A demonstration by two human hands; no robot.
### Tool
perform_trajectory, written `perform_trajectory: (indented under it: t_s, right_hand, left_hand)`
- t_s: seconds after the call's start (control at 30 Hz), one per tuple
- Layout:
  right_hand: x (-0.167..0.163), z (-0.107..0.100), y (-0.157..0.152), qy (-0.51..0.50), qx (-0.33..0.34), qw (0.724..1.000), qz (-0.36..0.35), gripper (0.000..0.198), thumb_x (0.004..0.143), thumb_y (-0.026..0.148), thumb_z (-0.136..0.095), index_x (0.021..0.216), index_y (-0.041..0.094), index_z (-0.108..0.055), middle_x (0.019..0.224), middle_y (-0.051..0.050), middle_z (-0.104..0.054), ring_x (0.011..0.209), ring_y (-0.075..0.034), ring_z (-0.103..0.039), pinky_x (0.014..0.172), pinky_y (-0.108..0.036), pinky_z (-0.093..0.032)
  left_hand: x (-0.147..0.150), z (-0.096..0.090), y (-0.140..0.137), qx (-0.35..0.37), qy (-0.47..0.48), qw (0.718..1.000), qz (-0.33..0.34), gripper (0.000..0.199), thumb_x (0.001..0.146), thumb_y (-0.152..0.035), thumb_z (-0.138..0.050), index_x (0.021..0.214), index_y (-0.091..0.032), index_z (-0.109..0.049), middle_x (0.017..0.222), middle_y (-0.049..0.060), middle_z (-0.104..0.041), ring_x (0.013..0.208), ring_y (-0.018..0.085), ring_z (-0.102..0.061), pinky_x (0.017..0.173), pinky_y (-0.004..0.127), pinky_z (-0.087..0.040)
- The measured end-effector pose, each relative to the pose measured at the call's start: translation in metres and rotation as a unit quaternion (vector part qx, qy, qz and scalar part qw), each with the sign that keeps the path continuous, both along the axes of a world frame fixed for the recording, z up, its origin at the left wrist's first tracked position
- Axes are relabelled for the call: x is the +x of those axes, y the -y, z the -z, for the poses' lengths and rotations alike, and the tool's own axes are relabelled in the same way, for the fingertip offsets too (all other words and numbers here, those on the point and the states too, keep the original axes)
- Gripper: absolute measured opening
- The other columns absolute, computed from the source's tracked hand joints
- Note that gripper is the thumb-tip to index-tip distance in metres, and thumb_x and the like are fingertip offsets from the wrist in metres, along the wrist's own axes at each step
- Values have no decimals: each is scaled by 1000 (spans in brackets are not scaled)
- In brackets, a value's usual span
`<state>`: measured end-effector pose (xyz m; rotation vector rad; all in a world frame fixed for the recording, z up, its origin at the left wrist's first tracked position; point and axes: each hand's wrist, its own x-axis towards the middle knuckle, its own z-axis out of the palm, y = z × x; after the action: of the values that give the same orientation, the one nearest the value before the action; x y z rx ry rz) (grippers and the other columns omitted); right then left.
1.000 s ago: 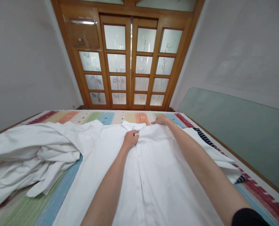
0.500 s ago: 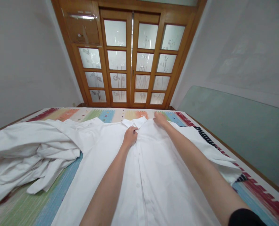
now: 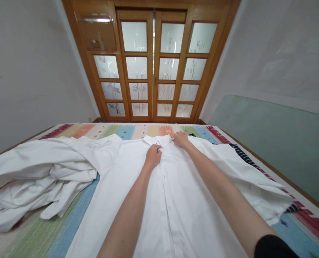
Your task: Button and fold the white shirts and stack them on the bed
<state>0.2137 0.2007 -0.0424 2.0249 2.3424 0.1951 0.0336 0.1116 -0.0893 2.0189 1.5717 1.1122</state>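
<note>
A white button-up shirt (image 3: 197, 200) lies spread front side up, its collar (image 3: 162, 140) at the far end and its button strip running toward me. My left hand (image 3: 153, 155) is closed on the front strip just below the collar. At the right side of the collar, my right hand (image 3: 180, 139) pinches the shirt cloth near the collar's edge. The fingertips of both hands are partly hidden. On the right, the short sleeve (image 3: 267, 197) fans out over the mat.
Another crumpled white garment (image 3: 68, 172) is heaped at the left, against the shirt's left side. Underneath is a striped colourful cloth (image 3: 76, 215) on a table. A pale green panel (image 3: 269, 132) stands along the right edge. Wooden glass-paned doors (image 3: 154, 71) are beyond.
My right hand has moved left, from the shoulder to the collar's side. My left hand stays below the collar. The view has shifted slightly.
</note>
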Motion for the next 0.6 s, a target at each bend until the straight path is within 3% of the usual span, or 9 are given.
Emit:
perform_trajectory:
  t_s: [0.17,0.33,0.47,0.6]
  right_hand:
    - [-3,16,5,-10,95,995,40,30,92,26,-48,112,14,-66,117,-19,-63,115,-34,-51,97,-46,-32]
    - [-6,23,11,-21,144,989,39,31,92,18,-42,108,12,-69,114,-20,-64,115,-34,-48,95,-46,-30]
    - [-7,19,11,-28,149,988,37,31,90,15,-44,108,12,-69,117,-21,-62,117,-34,-46,97,-46,-28]
    - [-6,14,8,-66,96,993,-4,30,86,16,-49,109,14,-68,118,-17,-64,115,-30,-49,97,-40,-32]
  left_hand:
    - [2,3,-1,9,-11,1000,-5,38,77,-5,-49,107,-16,-69,93,5,-64,93,18,-61,93,31,-46]
    - [2,4,-1,-3,-9,1000,-14,32,77,-7,-52,103,-15,-69,103,8,-61,92,18,-61,90,31,-48]
    - [1,4,-2,-5,-5,1000,-13,28,77,-7,-52,96,-16,-70,101,7,-61,90,17,-61,89,30,-48]
    - [1,3,-2,-8,4,1000,-9,27,77,-7,-52,95,-15,-70,99,7,-61,90,17,-60,88,31,-48]
